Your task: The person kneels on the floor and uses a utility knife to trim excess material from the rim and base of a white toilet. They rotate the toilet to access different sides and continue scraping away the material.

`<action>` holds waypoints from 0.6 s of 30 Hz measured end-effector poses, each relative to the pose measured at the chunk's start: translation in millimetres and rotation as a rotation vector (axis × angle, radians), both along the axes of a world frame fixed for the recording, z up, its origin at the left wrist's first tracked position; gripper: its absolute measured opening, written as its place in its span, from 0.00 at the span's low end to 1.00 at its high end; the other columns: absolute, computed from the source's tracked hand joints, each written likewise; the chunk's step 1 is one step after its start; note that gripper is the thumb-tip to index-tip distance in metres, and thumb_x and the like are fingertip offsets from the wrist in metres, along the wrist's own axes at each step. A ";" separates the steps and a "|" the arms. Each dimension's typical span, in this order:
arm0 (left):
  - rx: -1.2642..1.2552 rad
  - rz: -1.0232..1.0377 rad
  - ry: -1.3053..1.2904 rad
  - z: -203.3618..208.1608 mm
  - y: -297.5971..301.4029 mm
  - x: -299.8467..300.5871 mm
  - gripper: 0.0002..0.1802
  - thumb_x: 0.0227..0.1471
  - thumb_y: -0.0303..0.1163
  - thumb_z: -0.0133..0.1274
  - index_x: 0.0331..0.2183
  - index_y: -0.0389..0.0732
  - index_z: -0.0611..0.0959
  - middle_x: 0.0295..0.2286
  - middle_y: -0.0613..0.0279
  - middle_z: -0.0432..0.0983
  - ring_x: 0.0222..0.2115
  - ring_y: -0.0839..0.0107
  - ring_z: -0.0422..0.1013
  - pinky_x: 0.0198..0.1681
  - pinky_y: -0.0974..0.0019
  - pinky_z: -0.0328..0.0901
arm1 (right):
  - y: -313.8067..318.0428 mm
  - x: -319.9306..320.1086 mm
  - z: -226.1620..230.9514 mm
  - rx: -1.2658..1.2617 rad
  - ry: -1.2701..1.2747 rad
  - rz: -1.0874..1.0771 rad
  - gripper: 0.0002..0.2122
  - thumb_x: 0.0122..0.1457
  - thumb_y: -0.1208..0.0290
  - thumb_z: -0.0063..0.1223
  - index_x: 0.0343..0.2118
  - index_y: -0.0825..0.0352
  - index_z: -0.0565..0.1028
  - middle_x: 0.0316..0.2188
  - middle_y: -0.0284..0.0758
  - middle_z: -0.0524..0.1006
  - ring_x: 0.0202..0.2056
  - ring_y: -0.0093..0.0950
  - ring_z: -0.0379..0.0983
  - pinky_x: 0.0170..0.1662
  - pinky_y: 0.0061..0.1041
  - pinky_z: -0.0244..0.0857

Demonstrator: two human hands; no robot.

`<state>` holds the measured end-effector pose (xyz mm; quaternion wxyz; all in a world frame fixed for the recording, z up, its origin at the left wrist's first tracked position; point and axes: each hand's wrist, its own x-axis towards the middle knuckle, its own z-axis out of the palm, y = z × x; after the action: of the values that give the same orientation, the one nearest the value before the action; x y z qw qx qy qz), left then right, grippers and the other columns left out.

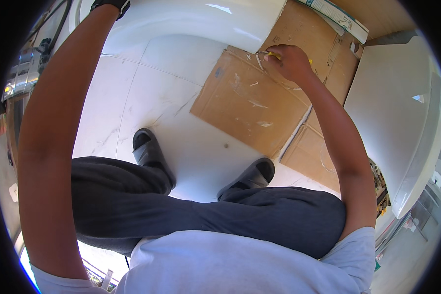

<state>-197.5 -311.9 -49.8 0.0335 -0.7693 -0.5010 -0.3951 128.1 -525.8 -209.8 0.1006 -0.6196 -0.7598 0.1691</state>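
Yellow-handled tool (275,55) by the corner of the white piece (181,27): slips and chips

Right hand (289,61): fingers curled round the yellow-handled tool, its thin metal end pointing left toward the lower right corner of the glossy white piece. The tip is at or just beside that corner; contact cannot be told from this view. Left hand: past the top rim, so its state cannot be told. Only the left arm (56,127) and a dark band (113,4) at its wrist show, reaching over the white piece.

Risks, as judged:
1. Tip skids. The curved face looks hard and slick; a sideways push could carry the metal end across it and leave a scratch.
2. Corner chips. Likely cause: prying or pressing at the very edge, where the material may be weakest.
3. White piece shifts. Its corner lies over the cardboard (250,98), which is creased and scuffed and lies on smooth tile floor (166,73). If the sheet slides, the piece could move with it.
4. Balance. The person bends low with both arms stretched out, feet in open sandals (149,153). A sudden slip of the tool could tip the weight forward; toes have little cover.
5. Knock on the right. The second white piece (392,98) stands near the right forearm; a recoiling elbow might bump it.
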 end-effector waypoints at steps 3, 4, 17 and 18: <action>-0.017 0.037 0.016 -1.0 2.7 -0.5 0.48 0.55 0.61 0.59 0.64 0.37 0.67 0.60 0.45 0.70 0.59 0.52 0.69 0.61 0.54 0.64 | 4.4 7.7 6.0 0.044 0.038 0.098 0.14 0.60 0.59 0.62 0.41 0.64 0.84 0.37 0.40 0.84 0.36 0.40 0.81 0.39 0.35 0.74; -0.014 0.035 0.009 -1.4 3.2 -1.0 0.48 0.55 0.61 0.59 0.64 0.37 0.67 0.60 0.46 0.70 0.59 0.52 0.69 0.62 0.54 0.64 | 4.2 12.1 8.9 0.050 0.061 0.109 0.14 0.60 0.59 0.62 0.41 0.63 0.84 0.36 0.40 0.84 0.36 0.40 0.81 0.40 0.35 0.74; -0.029 0.024 0.032 -1.4 5.7 -2.0 0.46 0.57 0.58 0.58 0.64 0.36 0.67 0.59 0.45 0.70 0.59 0.50 0.68 0.62 0.53 0.63 | -0.7 14.5 18.1 -0.117 0.219 -0.005 0.15 0.58 0.56 0.62 0.43 0.58 0.84 0.34 0.40 0.83 0.36 0.42 0.79 0.42 0.37 0.72; -0.026 0.024 0.033 -2.6 5.1 -2.1 0.46 0.57 0.58 0.58 0.64 0.36 0.67 0.59 0.44 0.70 0.59 0.50 0.69 0.62 0.52 0.63 | -1.1 15.0 19.3 -0.104 0.206 -0.010 0.15 0.58 0.56 0.62 0.43 0.58 0.84 0.34 0.40 0.83 0.36 0.42 0.79 0.41 0.37 0.72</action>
<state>-199.6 -306.8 -52.4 0.0364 -0.7701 -0.5146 -0.3752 143.1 -526.9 -190.5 0.1469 -0.6069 -0.7327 0.2706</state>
